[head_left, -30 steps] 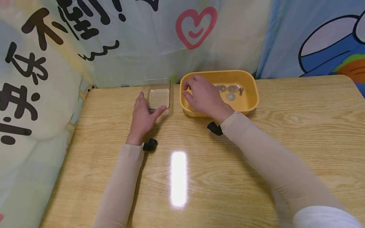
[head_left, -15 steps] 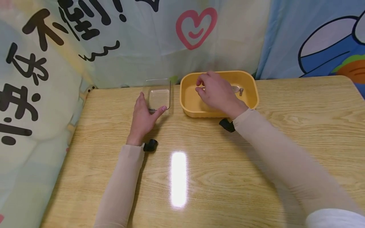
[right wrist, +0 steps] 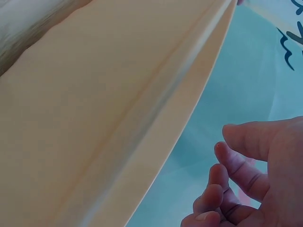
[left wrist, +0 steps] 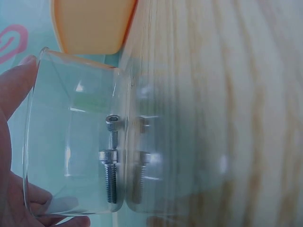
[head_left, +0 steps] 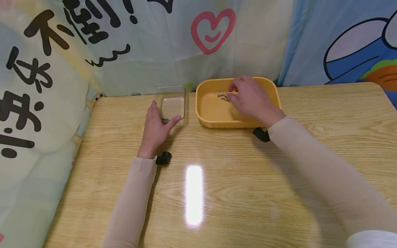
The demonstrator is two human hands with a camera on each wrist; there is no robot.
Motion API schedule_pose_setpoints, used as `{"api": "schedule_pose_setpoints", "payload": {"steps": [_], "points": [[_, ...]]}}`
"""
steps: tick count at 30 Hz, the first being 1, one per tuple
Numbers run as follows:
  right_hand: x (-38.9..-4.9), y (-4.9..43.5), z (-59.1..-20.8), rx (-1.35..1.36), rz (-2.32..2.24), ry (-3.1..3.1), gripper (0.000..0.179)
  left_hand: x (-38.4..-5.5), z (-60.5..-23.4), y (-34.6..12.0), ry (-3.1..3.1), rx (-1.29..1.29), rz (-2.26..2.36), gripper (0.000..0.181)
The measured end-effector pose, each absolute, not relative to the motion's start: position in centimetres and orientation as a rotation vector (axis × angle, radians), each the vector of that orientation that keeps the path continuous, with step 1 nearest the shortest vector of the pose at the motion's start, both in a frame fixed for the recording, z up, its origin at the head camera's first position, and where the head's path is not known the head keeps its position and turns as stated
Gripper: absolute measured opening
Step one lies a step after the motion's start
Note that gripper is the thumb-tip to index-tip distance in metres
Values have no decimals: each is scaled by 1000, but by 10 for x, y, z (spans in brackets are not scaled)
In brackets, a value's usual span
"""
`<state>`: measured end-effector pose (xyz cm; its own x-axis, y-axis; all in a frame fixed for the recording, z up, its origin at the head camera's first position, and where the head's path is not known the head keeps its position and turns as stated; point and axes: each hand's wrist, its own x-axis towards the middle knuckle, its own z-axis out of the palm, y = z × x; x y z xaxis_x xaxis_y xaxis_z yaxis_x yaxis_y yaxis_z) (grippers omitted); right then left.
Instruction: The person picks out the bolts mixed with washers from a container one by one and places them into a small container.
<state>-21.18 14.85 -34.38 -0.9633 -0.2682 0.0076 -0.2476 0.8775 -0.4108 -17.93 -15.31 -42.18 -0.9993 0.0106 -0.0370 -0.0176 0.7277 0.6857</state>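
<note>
My left hand [head_left: 155,131] holds a clear open box [head_left: 172,103] by its near side, thumb on one side and fingers on the other. Two socket head screws, a longer one [left wrist: 110,175] and a shorter one [left wrist: 112,130], lie inside the box in the left wrist view. Over the right part of a yellow tub [head_left: 211,110] hovers my right hand [head_left: 252,100]. Its fingers are loosely bent, with thumb and forefinger tips close together and nothing visible between them. Several small screws [head_left: 224,97] lie in the tub beside these fingertips. My hand hides the tub's right part.
The wooden table [head_left: 232,182] stretches in front of box and tub. A printed cloth [head_left: 149,58] hangs right behind them, and another stretch of it lines the table's left side. The tub's rim [right wrist: 189,109] rises close to the right wrist camera.
My right hand has moved rightward across the tub. Small screws have come into view at its left, while the washers and a screw seen earlier are now hidden. My left hand stays put.
</note>
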Motion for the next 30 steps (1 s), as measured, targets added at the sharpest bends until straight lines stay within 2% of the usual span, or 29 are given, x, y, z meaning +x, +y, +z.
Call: {"api": "schedule_pose_setpoints", "payload": {"steps": [30], "points": [[-222, 209, -361, -460, -440, 3045, 23, -179, -421, -152, 2882, -7, 1150, 112]]}}
